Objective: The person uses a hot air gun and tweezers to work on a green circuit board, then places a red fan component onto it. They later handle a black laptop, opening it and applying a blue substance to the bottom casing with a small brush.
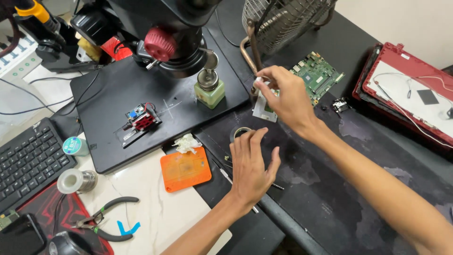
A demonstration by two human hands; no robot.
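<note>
**Steadying the tape roll while lifting the small board**

At the far left of the frame a black keyboard [28, 160] is lying beside a spool of solder wire [75, 180], and wire cutters [106, 219] are resting on the pale tabletop [155, 212] at lower left. Above them, a small red-and-blue module [140, 118] is sitting on a black plate under the microscope head [179, 42], with a green glass dispenser bottle [209, 87] to its right. An orange silicone pad [185, 169] is lying just left of centre.

At centre, the left hand [252, 167] is resting flat with fingers spread, its grip released, fingertips touching a roll of tape [241, 132] on the dark mat [330, 179]. A pair of tweezers [226, 175] is lying just beside its wrist.

Up and to the right, the right hand [285, 97] is pinching a small white-framed board [264, 106], its grip grasping the part between thumb and fingers, tilted and seemingly lifted off the mat. A copper heat pipe [250, 49] is running up behind it, and a green circuit board [318, 75] is lying just beyond.

A sound way to handle this, by my judgement: be holding the board by its edges, keeping the tape roll pinned, and avoiding the heat pipe. At far right a red laptop shell [410, 89] is lying open.
</note>
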